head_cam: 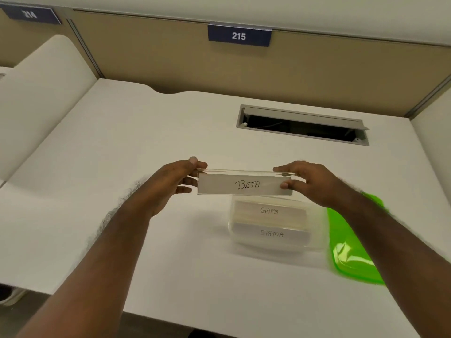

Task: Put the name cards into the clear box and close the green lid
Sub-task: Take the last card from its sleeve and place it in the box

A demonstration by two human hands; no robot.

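Observation:
A clear acrylic name card marked BETA hangs in the air, held at both ends. My left hand pinches its left end and my right hand pinches its right end. Just below and nearer to me stands the clear box on the white desk, open at the top. Inside it lie two name cards, one marked GAMA and one marked SIGMA. The green lid lies flat on the desk to the right of the box, partly hidden under my right forearm.
The white desk has an open cable tray slot at the back right. A tan partition with a blue sign 215 rises behind it. A white side divider stands at the left.

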